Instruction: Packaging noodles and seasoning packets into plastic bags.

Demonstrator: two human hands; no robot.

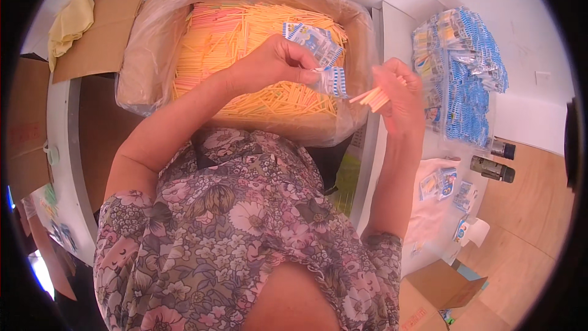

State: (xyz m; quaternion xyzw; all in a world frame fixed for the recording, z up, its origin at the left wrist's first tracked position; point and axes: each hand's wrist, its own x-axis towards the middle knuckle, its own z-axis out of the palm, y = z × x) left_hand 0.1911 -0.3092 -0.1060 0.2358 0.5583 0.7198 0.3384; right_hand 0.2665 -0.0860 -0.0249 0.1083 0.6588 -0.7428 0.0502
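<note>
Between the thumb and fingers of my left hand [272,64] is a small clear packet [332,81] with blue-and-white striped ends. My right hand [401,93], to the right of it, is closed round a small bunch of thin pale sticks [372,98], whose ends point toward the packet without clearly touching it. Beneath both hands stands a big carton [144,83] lined with clear plastic. Loose thin sticks [245,40] in yellow, orange and pink fill it. A few more packets [315,41] lie on the sticks just beyond my left hand, which partly hides them.
At the right, a clear tub [444,95] is heaped with blue-striped packets [468,98]. Two dark-ended cylinders [492,168] lie near it, beside a pink cloth [425,208] bearing loose packets. A cardboard flap [107,34] with a yellow cloth [72,21] is at far left; an open carton [444,288] sits lower right.
</note>
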